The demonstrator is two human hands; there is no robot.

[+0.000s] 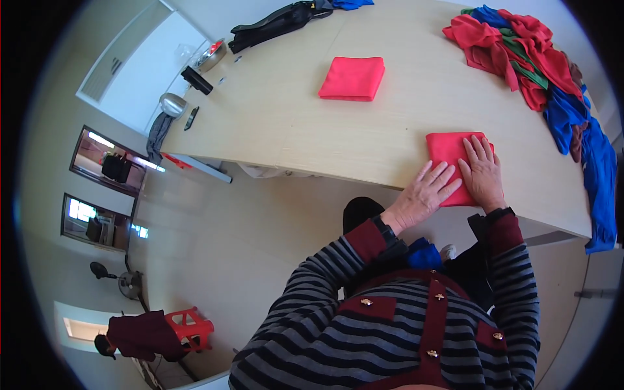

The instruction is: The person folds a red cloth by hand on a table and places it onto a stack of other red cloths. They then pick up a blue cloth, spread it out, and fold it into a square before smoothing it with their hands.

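A folded red cloth (439,145) lies flat at the near edge of the table, its near end at the edge. My left hand (424,193) rests on its left and lower part with the fingers stretched out. Beside it my right hand (482,174) lies flat on the cloth's right side, fingers pointing away from me. Neither hand grips anything; both press or rest on top. Farther off, a second folded red cloth (352,78) forms a neat rectangle on the table, apart from my hands.
A heap of red, blue and green cloths (520,52) covers the table's (286,123) far right, with blue cloth (599,182) hanging over the edge. A black umbrella-like bundle (276,26) lies at the back. A red stool (190,329) stands on the floor at lower left.
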